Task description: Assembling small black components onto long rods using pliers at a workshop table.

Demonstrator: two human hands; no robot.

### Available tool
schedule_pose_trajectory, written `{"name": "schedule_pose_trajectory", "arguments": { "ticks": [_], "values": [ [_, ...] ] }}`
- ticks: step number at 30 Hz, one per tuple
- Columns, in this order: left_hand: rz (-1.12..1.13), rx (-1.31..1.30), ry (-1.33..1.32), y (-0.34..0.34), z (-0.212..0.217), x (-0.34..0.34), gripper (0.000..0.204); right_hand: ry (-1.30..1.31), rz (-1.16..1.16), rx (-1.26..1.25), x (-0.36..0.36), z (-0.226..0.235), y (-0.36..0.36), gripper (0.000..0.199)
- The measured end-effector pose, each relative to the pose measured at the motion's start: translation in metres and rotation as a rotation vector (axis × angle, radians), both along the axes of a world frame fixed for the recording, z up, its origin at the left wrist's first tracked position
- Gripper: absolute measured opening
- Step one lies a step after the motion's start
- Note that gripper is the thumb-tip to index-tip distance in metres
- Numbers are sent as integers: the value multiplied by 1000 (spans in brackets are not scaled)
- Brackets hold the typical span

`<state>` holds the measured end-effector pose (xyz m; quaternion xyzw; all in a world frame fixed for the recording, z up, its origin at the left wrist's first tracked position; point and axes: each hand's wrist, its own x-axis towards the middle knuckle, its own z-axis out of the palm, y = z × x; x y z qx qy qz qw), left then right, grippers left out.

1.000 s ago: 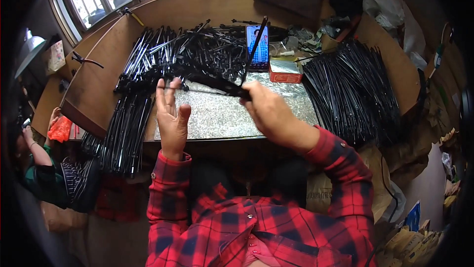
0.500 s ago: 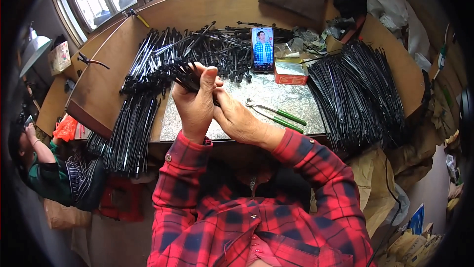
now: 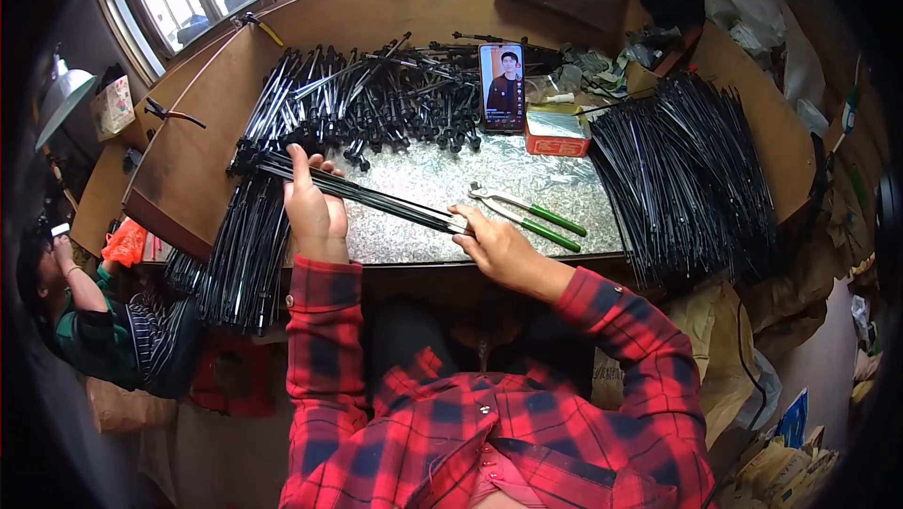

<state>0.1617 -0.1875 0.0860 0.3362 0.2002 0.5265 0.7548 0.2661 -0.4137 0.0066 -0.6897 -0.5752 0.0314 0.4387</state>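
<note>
A bundle of thin black rods [image 3: 381, 195] with dark knobbed ends at the left slants across the table's front part. My left hand [image 3: 315, 213], thumb up and fingers curled behind, closes around its knobbed half. The fingers of my right hand [image 3: 503, 244] pinch its plain right end. Just beyond the right hand, green-handled pincers [image 3: 541, 219] lie on the speckled tabletop [image 3: 404, 246]. Beside my left hand is a stack of similar black rods [image 3: 246, 255], reaching over the front edge. Behind the bundle spreads a pile of rods with knobbed ends [image 3: 376, 100].
A large heap of plain black rods [image 3: 682, 180] covers the right side. A lit phone [image 3: 502, 95] stands upright at the back, beside a red box [image 3: 557, 144]. Wooden panels [image 3: 188, 170] wall the table. At the far left sits another person [image 3: 94, 311] in green.
My hands, earlier close together around the bundle, have moved apart. The right hand has slid rightward to its plain end, and the left has lowered leftward. The phone's picture has changed.
</note>
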Motion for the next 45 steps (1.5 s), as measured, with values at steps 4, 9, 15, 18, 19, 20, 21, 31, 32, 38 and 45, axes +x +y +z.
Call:
{"name": "schedule_pose_trajectory", "arguments": {
  "ticks": [4,9,15,18,19,20,21,31,32,38,45],
  "values": [
    [-275,-231,-38,16,-47,-8,45,120,62,-97,-4,15,-14,38],
    [-477,-262,-137,15,-70,-19,60,735,203,-183,-9,29,-29,32],
    [-426,-264,-204,-3,-64,-16,104,644,141,-143,-20,29,-38,28],
    [-572,-198,-383,-3,-68,-21,98,1062,44,-282,-14,24,-34,28],
    [-555,-138,-372,-8,-66,-20,96,1080,60,-291,-12,21,-35,27],
    [-550,-124,-370,-11,-64,-19,93,1097,76,-301,-12,19,-35,27],
    [-549,-128,-364,-11,-66,-19,92,1064,72,-231,-15,17,-33,26],
    [-525,-212,-364,-10,-76,-18,96,760,-33,-134,-13,5,-24,28],
    [-537,-187,-378,-11,-75,-17,98,759,-33,-135,-11,4,-25,28],
    [-528,-148,-313,-13,-78,-13,99,787,71,-230,-17,3,-26,30],
    [-515,-230,-359,-14,-84,-14,90,712,58,-204,-28,9,-26,28]
  ]
}}
